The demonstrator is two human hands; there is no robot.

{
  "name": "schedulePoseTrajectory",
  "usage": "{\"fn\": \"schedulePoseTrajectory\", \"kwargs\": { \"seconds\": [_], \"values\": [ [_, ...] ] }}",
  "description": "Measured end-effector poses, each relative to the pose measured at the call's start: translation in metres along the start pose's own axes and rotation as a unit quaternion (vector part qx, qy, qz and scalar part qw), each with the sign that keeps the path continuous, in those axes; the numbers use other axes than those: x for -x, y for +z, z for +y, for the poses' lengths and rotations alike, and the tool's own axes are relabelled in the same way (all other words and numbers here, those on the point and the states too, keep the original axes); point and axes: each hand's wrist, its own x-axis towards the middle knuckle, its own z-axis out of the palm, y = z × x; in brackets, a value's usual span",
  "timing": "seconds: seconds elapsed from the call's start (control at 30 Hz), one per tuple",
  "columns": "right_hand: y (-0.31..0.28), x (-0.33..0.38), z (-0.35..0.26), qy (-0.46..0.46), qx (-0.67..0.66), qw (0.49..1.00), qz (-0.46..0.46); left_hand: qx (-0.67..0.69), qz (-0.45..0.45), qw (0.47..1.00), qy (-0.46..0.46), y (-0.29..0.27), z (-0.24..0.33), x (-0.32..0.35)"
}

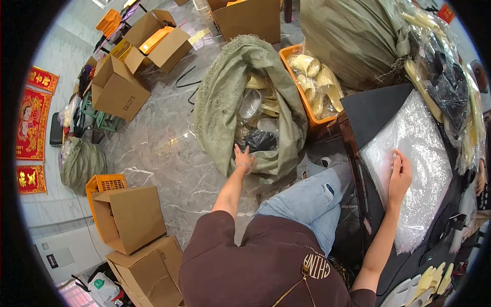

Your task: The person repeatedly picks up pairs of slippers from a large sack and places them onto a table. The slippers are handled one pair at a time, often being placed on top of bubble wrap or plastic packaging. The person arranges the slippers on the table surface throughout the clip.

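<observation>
A large green woven sack (217, 97) stands with its mouth spread on the floor in front of me. Inside lie several clear-wrapped yellow slippers (270, 106) and a black wrapped item (261, 140). My left hand (244, 159) reaches to the sack's near rim, fingers apart beside the black item, holding nothing that I can see. On the dark tabletop to my right lies a pile of clear plastic bags (422, 189). Over that pile, my right hand (400, 176) has thumb and fingers pinched together on a bag's edge.
An orange crate (321, 121) of wrapped yellow slippers stands right of the sack, by a bulging tied sack (353, 41). Wrapped slippers (445, 77) are heaped at the table's far end, loose slippers (429, 284) near. Cardboard boxes (135, 217) stand on the left; another open carton (248, 23) is ahead.
</observation>
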Motion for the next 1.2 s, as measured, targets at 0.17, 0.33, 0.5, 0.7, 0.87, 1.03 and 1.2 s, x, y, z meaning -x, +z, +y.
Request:
{"fn": "schedulePoseTrajectory", "kwargs": {
  "seconds": [0.17, 0.33, 0.5, 0.7, 0.87, 1.03, 1.2],
  "values": [
    [-0.003, -0.003, -0.005, -0.005, -0.007, 1.0, -0.011, 0.103, 0.099, 0.989, -0.034, -0.001, -0.022, -0.029],
    [-0.003, -0.001, -0.001, 0.017, -0.013, 1.0, -0.015, 0.092, 0.147, 0.984, 0.032, -0.053, -0.005, 0.006],
    [-0.003, -0.002, 0.001, 0.001, -0.01, 1.0, -0.013, 0.076, 0.098, 0.984, 0.127, -0.025, 0.022, 0.066],
    [-0.004, 0.0, 0.001, -0.012, -0.027, 1.0, -0.006, 0.088, -0.027, 0.983, 0.157, 0.016, 0.093, 0.121],
    [-0.005, -0.001, 0.003, -0.007, -0.02, 1.0, -0.015, 0.118, -0.025, 0.966, 0.229, 0.033, 0.106, 0.116],
    [-0.003, -0.001, 0.004, -0.016, -0.035, 0.999, -0.005, 0.196, -0.1, 0.926, 0.306, 0.043, 0.092, 0.089],
    [-0.004, -0.001, -0.001, -0.019, -0.029, 0.999, -0.003, 0.275, -0.05, 0.96, 0.018, 0.055, 0.043, 0.045]
  ]
}}
